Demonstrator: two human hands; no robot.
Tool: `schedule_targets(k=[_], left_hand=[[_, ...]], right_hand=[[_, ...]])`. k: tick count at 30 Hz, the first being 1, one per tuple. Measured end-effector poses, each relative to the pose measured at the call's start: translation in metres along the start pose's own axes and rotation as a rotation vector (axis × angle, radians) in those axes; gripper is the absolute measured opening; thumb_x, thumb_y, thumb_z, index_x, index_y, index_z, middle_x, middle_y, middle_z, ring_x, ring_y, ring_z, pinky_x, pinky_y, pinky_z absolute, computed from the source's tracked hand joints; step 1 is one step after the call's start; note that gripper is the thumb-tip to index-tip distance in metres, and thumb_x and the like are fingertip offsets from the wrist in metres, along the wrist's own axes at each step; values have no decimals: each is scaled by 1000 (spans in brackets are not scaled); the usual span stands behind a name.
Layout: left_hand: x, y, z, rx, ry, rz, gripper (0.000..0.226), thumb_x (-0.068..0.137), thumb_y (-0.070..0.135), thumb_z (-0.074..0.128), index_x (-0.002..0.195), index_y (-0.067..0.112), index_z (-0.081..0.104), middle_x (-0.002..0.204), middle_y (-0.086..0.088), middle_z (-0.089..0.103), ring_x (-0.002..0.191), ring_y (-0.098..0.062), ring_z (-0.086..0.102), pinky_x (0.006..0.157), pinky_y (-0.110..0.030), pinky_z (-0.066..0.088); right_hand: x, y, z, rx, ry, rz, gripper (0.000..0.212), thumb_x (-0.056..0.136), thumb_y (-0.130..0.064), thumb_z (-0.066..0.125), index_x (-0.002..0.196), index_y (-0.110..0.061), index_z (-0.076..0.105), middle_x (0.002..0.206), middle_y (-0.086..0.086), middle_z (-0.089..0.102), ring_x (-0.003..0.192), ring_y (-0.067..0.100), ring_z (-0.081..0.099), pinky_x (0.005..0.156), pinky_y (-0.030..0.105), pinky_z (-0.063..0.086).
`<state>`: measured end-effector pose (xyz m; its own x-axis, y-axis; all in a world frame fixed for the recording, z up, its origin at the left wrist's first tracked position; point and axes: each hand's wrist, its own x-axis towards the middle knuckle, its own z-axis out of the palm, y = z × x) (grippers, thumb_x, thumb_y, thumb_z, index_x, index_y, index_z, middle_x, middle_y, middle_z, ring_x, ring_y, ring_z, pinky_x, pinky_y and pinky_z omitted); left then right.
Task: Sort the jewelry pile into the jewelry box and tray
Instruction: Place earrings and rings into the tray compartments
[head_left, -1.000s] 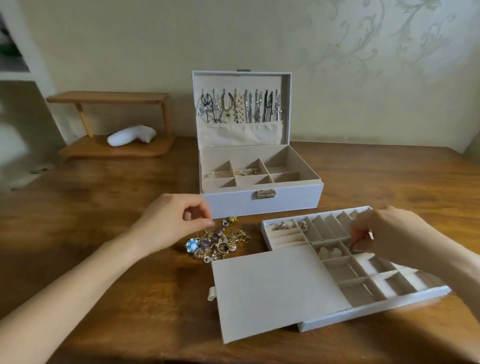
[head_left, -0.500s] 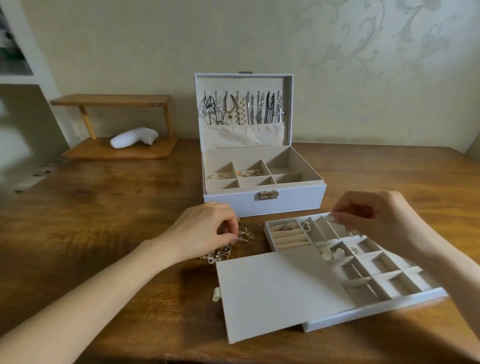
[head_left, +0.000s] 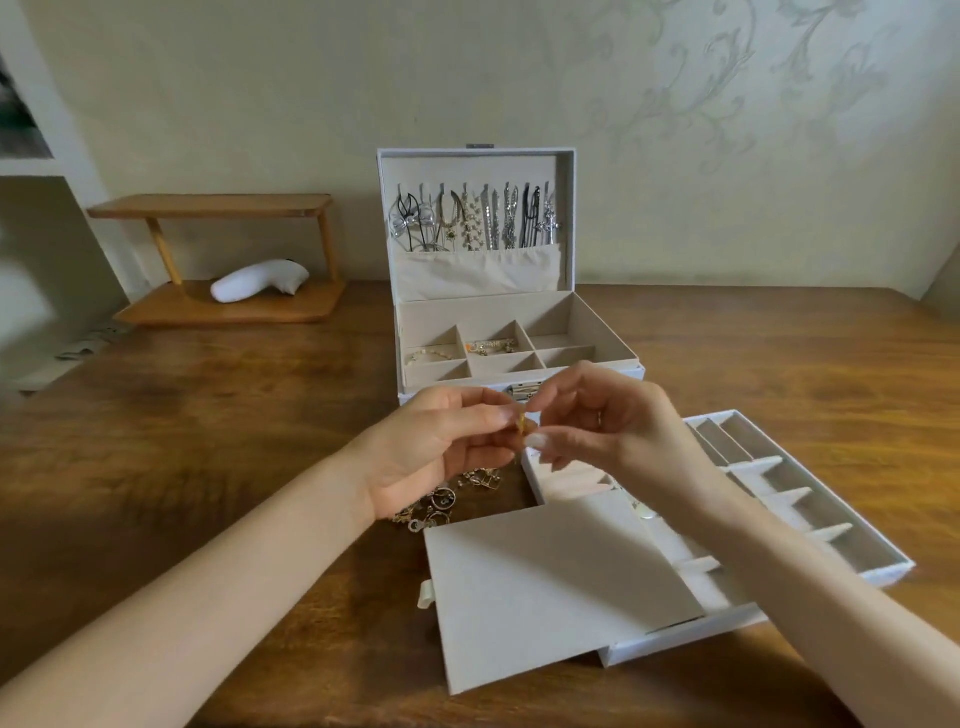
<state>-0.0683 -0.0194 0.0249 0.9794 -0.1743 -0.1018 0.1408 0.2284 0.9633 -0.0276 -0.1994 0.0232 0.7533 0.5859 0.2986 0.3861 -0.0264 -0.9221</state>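
My left grip (head_left: 441, 447) and right grip (head_left: 613, 431) both pinch one small gold piece (head_left: 522, 423), mostly hidden by fingertips, over mid-counter (head_left: 208, 441). Jewelry pile (head_left: 447, 501) half under left grip, beside tray (head_left: 779, 462); jewelry box (head_left: 597, 322) behind.

Table (head_left: 208, 426): brown wood.
Far side: open jewelry box (head_left: 613, 338); 2-level wooden stand (head_left: 228, 312) at left.
Near side: jewelry pile (head_left: 441, 501), with the tray (head_left: 675, 636) just beside it.
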Motion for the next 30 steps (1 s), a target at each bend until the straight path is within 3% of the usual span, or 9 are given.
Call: schedule_targets(k=[4, 10, 13, 16, 21, 25, 30], left_hand=[[7, -2, 5, -30, 24, 34, 15, 71, 12, 62, 85, 8, 62, 74, -3, 69, 68, -11, 67, 74, -23, 56], [12, -3, 20, 147, 136, 125, 24, 66, 22, 69, 87, 10, 63, 67, 3, 67, 61, -6, 64, 58, -16, 53], [17, -6, 32, 209, 221, 184, 28, 62, 22, 73, 84, 6, 63, 65, 0, 66, 60, -7, 63, 58, -18, 55], [22, -9, 46, 306, 245, 229, 23, 71, 11, 74, 88, 0, 62, 67, -6, 64, 56, -9, 62, 55, -18, 53], [24, -7, 54, 374, 141, 228, 21, 81, 11, 68, 96, -2, 62, 76, -9, 71, 63, -15, 68, 57, -19, 54], [17, -7, 51, 479, -46, 195, 22, 90, 19, 58, 108, 7, 60, 99, 1, 74, 95, -10, 68, 74, -19, 54], [14, -5, 58, 598, -136, 178, 30, 83, 32, 62, 110, 21, 60, 107, 8, 71, 102, 1, 62, 90, -20, 45]], right_hand=[[2, 2, -1, 61, 104, 2, 27, 63, -21, 76, 87, -14, 65, 66, 8, 61, 58, 21, 59, 58, 28, 52], [-7, 1, -6, -54, 199, -93, 21, 69, -15, 77, 89, -17, 73, 78, 12, 66, 67, 26, 65, 62, 29, 56], [-11, -1, -15, 22, 223, -3, 14, 72, -1, 76, 84, -9, 73, 79, 11, 72, 74, 28, 71, 70, 30, 59], [-16, -5, -27, 90, 229, 108, 11, 70, 2, 75, 81, 1, 72, 79, 15, 73, 73, 29, 72, 71, 29, 59], [-24, -10, -44, 41, 228, 184, 9, 70, 7, 74, 78, 4, 71, 75, 17, 72, 65, 21, 69, 63, 22, 56], [-32, -5, -64, -47, 230, 214, 19, 72, 8, 73, 87, -5, 74, 80, 15, 74, 72, 24, 72, 71, 24, 58], [-39, -4, -71, -285, 233, 184, 23, 68, 3, 78, 82, -15, 77, 73, 3, 74, 67, 13, 70, 62, 18, 55]])
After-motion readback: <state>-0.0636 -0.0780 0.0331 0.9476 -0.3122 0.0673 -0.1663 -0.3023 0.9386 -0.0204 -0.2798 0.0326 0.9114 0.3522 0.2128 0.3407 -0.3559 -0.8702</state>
